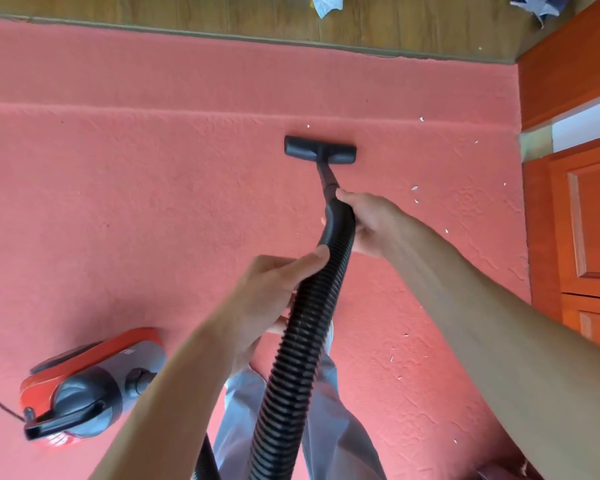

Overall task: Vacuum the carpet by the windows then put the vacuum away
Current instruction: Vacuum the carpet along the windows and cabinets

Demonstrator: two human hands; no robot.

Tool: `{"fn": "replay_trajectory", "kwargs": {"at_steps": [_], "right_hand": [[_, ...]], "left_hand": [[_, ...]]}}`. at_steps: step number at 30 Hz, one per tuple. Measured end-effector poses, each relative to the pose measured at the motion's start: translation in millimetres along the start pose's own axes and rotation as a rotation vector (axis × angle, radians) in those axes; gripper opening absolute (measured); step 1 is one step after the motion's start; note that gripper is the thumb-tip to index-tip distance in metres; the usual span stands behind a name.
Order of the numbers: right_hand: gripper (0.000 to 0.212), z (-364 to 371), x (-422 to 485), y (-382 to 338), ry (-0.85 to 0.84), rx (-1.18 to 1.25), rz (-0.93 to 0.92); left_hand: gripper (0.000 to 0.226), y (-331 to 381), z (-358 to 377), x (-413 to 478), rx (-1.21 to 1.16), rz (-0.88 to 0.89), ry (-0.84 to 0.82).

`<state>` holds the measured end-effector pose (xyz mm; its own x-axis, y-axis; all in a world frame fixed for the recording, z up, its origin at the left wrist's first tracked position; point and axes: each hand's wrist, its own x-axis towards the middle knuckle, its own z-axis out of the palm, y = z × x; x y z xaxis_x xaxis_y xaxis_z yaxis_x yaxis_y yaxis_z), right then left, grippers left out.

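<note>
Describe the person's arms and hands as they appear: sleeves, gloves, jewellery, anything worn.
Both forearms are bare all the way to the frame edge; no sleeves show. The left hand and right hand wear no gloves, and no rings, watch or bracelets are visible. The only clothing in view is light grey-blue trousers below the arms.

Single head cam, wide-angle, facing steeply down at carpet [153, 202], hands close beneath

Wooden floor [187, 12] beyond; orange panelled cabinet doors [586, 220] at right
</note>
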<state>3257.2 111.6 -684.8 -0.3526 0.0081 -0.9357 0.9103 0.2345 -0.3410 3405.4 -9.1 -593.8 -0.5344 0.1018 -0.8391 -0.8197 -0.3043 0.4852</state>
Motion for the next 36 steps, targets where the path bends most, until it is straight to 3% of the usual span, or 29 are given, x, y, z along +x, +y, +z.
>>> {"fn": "replay_trajectory", "kwargs": {"at_steps": [5,11,15,22,28,32,36], "right_hand": [[0.038,21,25,-17,0.098,-0.129,-0.033],[0.025,-1,4,-1,0.005,-0.081,0.015],[0.023,-15,-8,0,-0.006,-0.032,0.022],[0.024,2,6,-17,0.012,-0.078,-0.035],[0.024,17,20,-17,0.038,-0.057,-0.051],[0.021,3,12,-3,0.068,0.068,-0.073],[0.016,-27,-26,15,0.004,0.34,-0.031]], "left_hand": [[0.039,3,6,25,-0.048,-0.013,0.119],[0.038,2,-10,4,-0.024,0.001,-0.158],[0.04,4,-10,-2,-0.017,0.016,-0.209],[0.041,7,-6,8,-0.058,0.024,-0.111],[0.04,2,3,22,-0.05,-0.016,0.065],[0.044,3,2,12,-0.016,-0.015,0.058],[0.044,16,-4,-5,0.113,0.051,-0.105]]}}
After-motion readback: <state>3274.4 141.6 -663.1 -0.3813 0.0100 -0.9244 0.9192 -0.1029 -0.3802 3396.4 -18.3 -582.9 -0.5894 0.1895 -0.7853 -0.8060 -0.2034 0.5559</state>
